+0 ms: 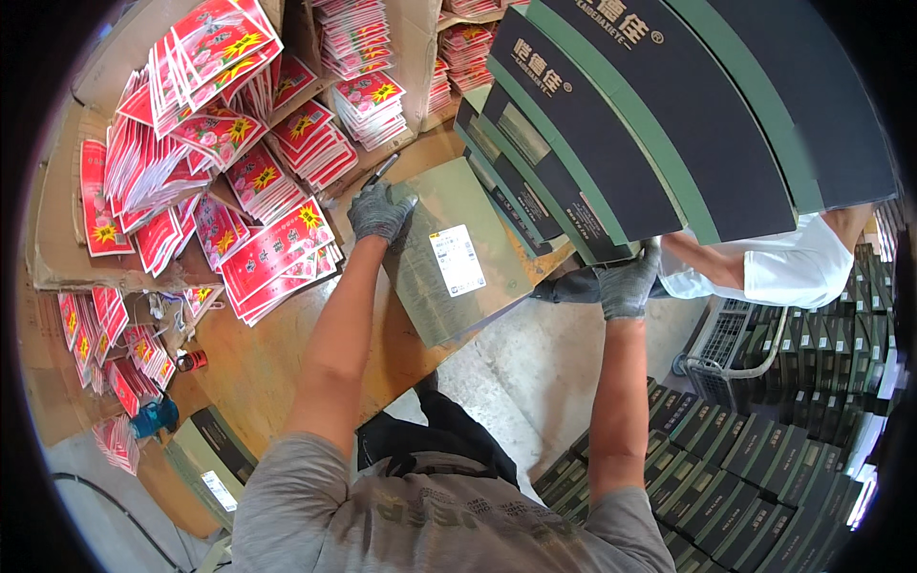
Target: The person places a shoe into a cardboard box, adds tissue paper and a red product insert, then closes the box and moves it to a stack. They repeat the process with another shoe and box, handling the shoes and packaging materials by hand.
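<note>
Red packets [215, 57]: heaped in and around cardboard cartons [62, 239] at 10 o'clock, probably for easy left-side reach.
Left hand [382, 212]: gloved, at 11 o'clock, fingers bent at the green box's left edge, perhaps to steady it; I cannot tell whether they grip.
Green box [430, 224]: centre of the desk [387, 368], flat, white label [458, 261] up, presumably so it stays readable.
Right hand [626, 286]: gloved, at 3 o'clock, against a lower corner of the stacked boxes, perhaps bracing them; its closure is unclear.
Stacked boxes [650, 124]: piled high at 1 o'clock, likely to save room.
</note>
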The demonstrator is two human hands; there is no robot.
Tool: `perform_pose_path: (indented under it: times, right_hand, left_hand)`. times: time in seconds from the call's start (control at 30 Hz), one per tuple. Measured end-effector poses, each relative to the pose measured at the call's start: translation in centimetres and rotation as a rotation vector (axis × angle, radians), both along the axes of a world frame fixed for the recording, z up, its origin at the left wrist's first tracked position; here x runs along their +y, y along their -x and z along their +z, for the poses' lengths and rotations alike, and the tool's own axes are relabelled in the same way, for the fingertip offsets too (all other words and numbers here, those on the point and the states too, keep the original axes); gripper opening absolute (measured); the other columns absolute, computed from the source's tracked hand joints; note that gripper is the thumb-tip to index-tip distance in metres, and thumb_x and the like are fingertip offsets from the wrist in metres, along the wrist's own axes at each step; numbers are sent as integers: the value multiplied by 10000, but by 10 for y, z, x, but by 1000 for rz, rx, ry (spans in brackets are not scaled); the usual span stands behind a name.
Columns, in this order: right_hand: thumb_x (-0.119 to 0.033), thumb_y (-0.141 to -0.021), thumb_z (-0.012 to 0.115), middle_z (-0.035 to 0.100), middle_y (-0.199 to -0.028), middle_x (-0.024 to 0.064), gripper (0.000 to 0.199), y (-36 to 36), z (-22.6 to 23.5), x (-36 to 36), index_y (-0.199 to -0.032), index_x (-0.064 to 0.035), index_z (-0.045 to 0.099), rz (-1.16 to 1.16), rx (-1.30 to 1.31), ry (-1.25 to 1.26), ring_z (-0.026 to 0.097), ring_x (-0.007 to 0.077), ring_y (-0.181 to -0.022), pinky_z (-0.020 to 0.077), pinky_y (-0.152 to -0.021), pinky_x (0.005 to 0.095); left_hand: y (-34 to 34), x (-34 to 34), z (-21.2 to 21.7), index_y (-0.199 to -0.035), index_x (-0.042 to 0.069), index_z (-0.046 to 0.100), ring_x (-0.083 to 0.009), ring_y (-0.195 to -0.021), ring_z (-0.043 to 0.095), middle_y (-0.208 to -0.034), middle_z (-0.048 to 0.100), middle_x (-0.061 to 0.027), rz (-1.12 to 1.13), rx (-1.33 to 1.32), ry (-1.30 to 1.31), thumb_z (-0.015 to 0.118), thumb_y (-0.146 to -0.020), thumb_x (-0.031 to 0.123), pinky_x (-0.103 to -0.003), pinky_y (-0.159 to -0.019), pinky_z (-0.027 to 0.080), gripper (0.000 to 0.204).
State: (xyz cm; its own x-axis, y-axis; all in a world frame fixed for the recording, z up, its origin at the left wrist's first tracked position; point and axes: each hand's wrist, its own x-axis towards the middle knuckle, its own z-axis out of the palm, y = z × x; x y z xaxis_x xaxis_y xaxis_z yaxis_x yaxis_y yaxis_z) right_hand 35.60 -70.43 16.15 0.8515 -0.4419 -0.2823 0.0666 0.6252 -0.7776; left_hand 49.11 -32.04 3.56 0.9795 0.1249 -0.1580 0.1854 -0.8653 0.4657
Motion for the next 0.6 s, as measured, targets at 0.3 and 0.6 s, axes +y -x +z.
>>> perform_pose_path:
  times: [0.3, 0.6]
  right_hand:
    - [-263, -962, 716, 587, -1280, 21, 592, 87, -192, 77, -1471, -71, 484, 92, 200, 820, 575, 169, -1120, 490, -960, 307]
    - [-290, -925, 779, 565, -933, 16, 334, 144, -229, 110, -1051, -50, 584, 437, 223, 1027, 514, 115, -837, 497, -762, 284]
  left_hand:
    - [89, 56, -45, -1266, 98, 676, -351, -1122, 642, -1184, 678, -188, -103, -19, 383, 859, -767, 382, -440, -1000, 498, 603]
    - [278, 127, -32, -1500, -42, 405, -407, -1405, 413, -1507, 451, -268, 428, -152, 282, 879, -753, 393, -450, -1185, 334, 986]
